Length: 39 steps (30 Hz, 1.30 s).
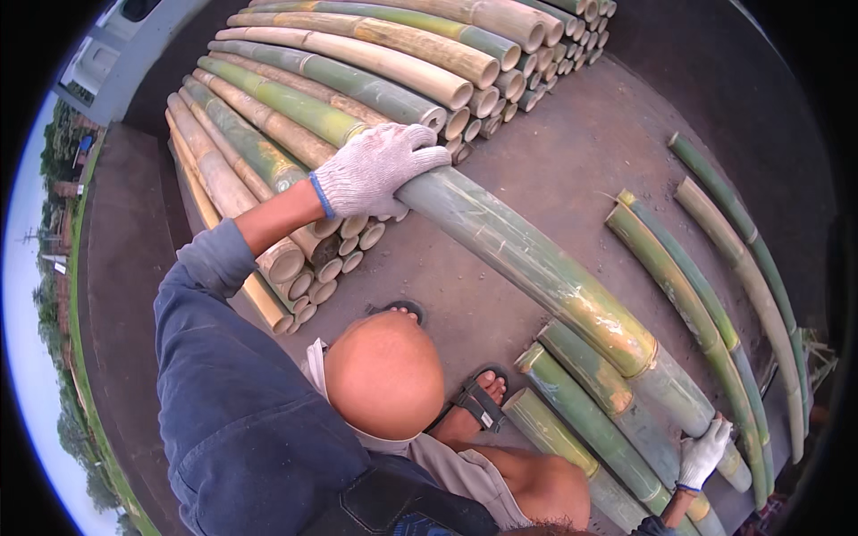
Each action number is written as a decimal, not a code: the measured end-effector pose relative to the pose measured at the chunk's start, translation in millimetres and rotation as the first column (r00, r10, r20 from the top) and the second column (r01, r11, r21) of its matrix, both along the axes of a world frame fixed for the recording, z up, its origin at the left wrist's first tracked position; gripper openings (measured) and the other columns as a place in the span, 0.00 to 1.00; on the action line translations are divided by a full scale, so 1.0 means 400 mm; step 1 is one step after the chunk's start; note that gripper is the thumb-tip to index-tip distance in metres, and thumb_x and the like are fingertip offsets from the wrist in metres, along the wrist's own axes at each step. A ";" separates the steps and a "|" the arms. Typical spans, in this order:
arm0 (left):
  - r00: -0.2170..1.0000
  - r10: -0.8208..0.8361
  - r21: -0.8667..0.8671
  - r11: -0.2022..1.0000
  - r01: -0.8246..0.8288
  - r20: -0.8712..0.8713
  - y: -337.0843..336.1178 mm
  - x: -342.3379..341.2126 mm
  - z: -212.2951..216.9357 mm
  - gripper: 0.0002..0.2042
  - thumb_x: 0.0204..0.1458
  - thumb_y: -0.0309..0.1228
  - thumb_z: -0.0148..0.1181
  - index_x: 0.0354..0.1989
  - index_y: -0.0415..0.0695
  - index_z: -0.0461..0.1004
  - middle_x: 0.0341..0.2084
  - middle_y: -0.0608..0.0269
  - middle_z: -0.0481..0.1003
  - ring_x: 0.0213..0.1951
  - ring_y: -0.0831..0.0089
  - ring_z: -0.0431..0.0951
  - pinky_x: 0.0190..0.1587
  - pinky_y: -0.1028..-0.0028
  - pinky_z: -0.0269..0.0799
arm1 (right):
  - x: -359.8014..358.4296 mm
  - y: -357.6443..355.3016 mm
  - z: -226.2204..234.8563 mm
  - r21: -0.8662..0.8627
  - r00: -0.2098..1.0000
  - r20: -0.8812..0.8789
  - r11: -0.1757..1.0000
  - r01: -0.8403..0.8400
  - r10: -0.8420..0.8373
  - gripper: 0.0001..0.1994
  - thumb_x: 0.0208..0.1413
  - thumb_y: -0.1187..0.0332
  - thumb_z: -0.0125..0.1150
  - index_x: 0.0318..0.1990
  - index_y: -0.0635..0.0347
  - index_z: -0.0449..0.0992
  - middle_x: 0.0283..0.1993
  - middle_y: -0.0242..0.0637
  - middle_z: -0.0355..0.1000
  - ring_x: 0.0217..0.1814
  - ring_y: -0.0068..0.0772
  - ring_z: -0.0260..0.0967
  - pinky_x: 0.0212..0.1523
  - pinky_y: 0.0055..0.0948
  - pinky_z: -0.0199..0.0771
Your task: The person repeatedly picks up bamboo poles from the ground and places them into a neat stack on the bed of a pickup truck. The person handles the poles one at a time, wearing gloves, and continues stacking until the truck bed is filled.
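A thick green and yellowish bamboo pole [536, 259] slants across the view from the upper left to the lower right. My left hand [380, 170], in a pale knitted glove with a blue cuff edge, is closed over the pole's upper side beside the stack. Toward the lower right end, my right hand [706, 454], gloved in white, grips the same pole from its near side; part of its fingers is hidden. Beyond my left hand the pole appears to continue over the bamboo stack [331, 76], though the glove covers the join.
Shorter-looking green bamboo poles [581, 429] lie below the held one, near my bent knee [384, 375]. Several more poles [742, 241] rest at the right on the dark metal floor [626, 134]. A dark side wall [125, 295] rises at left, with greenery outside.
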<state>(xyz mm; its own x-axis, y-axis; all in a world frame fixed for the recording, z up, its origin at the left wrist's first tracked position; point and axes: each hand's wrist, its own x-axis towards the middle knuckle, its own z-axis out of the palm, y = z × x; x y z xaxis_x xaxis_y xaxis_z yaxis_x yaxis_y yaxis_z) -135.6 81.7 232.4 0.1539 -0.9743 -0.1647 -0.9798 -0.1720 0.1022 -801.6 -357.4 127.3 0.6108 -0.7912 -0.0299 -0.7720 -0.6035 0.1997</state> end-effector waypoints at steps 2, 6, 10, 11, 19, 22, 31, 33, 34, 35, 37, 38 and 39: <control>0.999 -0.013 -0.073 0.997 0.015 0.035 0.041 0.040 0.002 0.38 0.37 0.34 0.79 0.62 0.45 0.72 0.54 0.49 0.73 0.55 0.47 0.78 0.57 0.52 0.76 | 0.066 0.034 0.030 -0.114 0.996 -0.038 0.990 -0.089 0.085 0.44 0.40 0.75 0.75 0.71 0.69 0.69 0.69 0.63 0.66 0.74 0.69 0.66 0.76 0.53 0.70; 0.996 -0.035 -0.170 0.984 0.048 0.078 0.085 0.075 -0.036 0.38 0.36 0.35 0.81 0.62 0.49 0.75 0.58 0.53 0.75 0.57 0.50 0.80 0.60 0.54 0.77 | 0.149 0.123 0.109 0.007 0.990 -0.081 0.993 -0.117 0.117 0.30 0.52 0.60 0.79 0.56 0.68 0.73 0.53 0.63 0.71 0.57 0.71 0.71 0.61 0.60 0.74; 0.983 -0.114 -0.356 0.921 0.159 0.144 0.126 0.123 -0.049 0.44 0.34 0.34 0.82 0.68 0.52 0.74 0.61 0.55 0.75 0.62 0.52 0.79 0.62 0.54 0.76 | 0.213 0.175 0.092 0.054 0.998 -0.034 0.998 -0.042 0.043 0.38 0.43 0.64 0.81 0.61 0.69 0.70 0.60 0.64 0.67 0.64 0.72 0.69 0.66 0.58 0.74; 0.988 -0.037 -0.319 0.944 0.084 0.153 0.140 0.153 -0.043 0.43 0.34 0.34 0.82 0.68 0.51 0.74 0.62 0.55 0.75 0.62 0.51 0.78 0.64 0.54 0.75 | 0.242 0.185 0.072 0.064 0.999 -0.026 0.997 -0.033 0.035 0.40 0.41 0.65 0.81 0.62 0.70 0.69 0.61 0.64 0.66 0.65 0.72 0.68 0.67 0.58 0.74; 0.947 0.202 -0.284 0.950 -0.127 0.250 0.215 0.330 -0.007 0.41 0.50 0.55 0.78 0.72 0.49 0.74 0.67 0.52 0.75 0.74 0.48 0.68 0.79 0.47 0.59 | 0.766 0.389 -0.071 0.160 0.885 0.284 0.892 -0.422 0.368 0.48 0.38 0.61 0.88 0.68 0.70 0.69 0.70 0.77 0.64 0.70 0.80 0.69 0.68 0.60 0.76; 0.988 0.034 -0.469 0.882 0.042 0.152 0.130 0.329 -0.085 0.44 0.52 0.68 0.70 0.69 0.47 0.77 0.65 0.50 0.76 0.73 0.48 0.69 0.77 0.48 0.59 | 1.018 0.477 -0.091 0.144 0.724 0.442 0.755 -0.640 0.530 0.49 0.43 0.58 0.88 0.72 0.67 0.68 0.65 0.70 0.69 0.69 0.78 0.68 0.66 0.60 0.75; 0.984 0.149 -0.462 0.882 -0.087 0.098 0.113 0.403 -0.132 0.42 0.41 0.74 0.73 0.50 0.47 0.85 0.44 0.55 0.81 0.52 0.49 0.78 0.59 0.51 0.72 | 0.549 0.250 -0.118 0.348 0.900 0.115 0.832 -0.432 0.420 0.29 0.50 0.60 0.80 0.54 0.67 0.73 0.48 0.60 0.70 0.54 0.70 0.72 0.56 0.61 0.76; 0.988 0.101 -0.486 0.873 -0.032 0.117 0.114 0.408 -0.134 0.43 0.37 0.74 0.74 0.50 0.47 0.85 0.45 0.56 0.81 0.52 0.48 0.78 0.59 0.51 0.72 | 0.473 0.206 -0.160 0.331 0.925 0.056 0.867 -0.372 0.375 0.38 0.46 0.60 0.82 0.62 0.64 0.69 0.58 0.64 0.67 0.61 0.72 0.69 0.59 0.60 0.74; 0.985 0.081 -0.450 0.893 -0.003 0.154 0.115 0.414 -0.137 0.47 0.32 0.74 0.77 0.53 0.47 0.83 0.47 0.55 0.81 0.53 0.48 0.78 0.60 0.52 0.73 | 0.459 0.196 -0.160 0.359 0.955 -0.011 0.893 -0.273 0.297 0.49 0.39 0.59 0.87 0.69 0.64 0.66 0.67 0.67 0.65 0.70 0.75 0.64 0.69 0.60 0.70; 0.985 0.087 -0.413 0.910 -0.019 0.148 0.115 0.424 -0.140 0.47 0.32 0.74 0.78 0.53 0.47 0.83 0.47 0.55 0.81 0.54 0.48 0.78 0.61 0.52 0.72 | 0.473 0.192 -0.161 0.377 0.974 -0.058 0.908 -0.182 0.219 0.61 0.32 0.58 0.92 0.77 0.63 0.64 0.76 0.71 0.62 0.79 0.77 0.60 0.78 0.59 0.65; 0.989 0.069 -0.423 0.906 -0.006 0.133 0.130 0.456 -0.147 0.48 0.31 0.73 0.78 0.55 0.47 0.82 0.48 0.54 0.81 0.55 0.48 0.78 0.62 0.52 0.72 | 0.530 0.203 -0.117 0.406 0.947 -0.045 0.872 -0.274 0.318 0.44 0.42 0.60 0.84 0.66 0.65 0.68 0.67 0.71 0.64 0.68 0.77 0.66 0.66 0.59 0.73; 0.990 0.073 -0.424 0.906 -0.016 0.119 0.145 0.480 -0.148 0.49 0.31 0.73 0.78 0.56 0.47 0.82 0.50 0.53 0.81 0.57 0.47 0.77 0.64 0.51 0.71 | 0.562 0.205 -0.062 0.406 0.919 -0.019 0.843 -0.354 0.395 0.34 0.49 0.61 0.79 0.60 0.64 0.69 0.58 0.66 0.66 0.59 0.74 0.70 0.57 0.60 0.76; 0.984 0.110 -0.405 0.913 -0.044 0.140 0.164 0.507 -0.148 0.48 0.33 0.73 0.78 0.57 0.47 0.82 0.51 0.52 0.81 0.58 0.47 0.77 0.66 0.51 0.70 | 0.588 0.221 -0.009 0.407 0.885 0.001 0.808 -0.425 0.465 0.24 0.56 0.62 0.74 0.54 0.63 0.70 0.50 0.61 0.68 0.50 0.71 0.73 0.47 0.62 0.80</control>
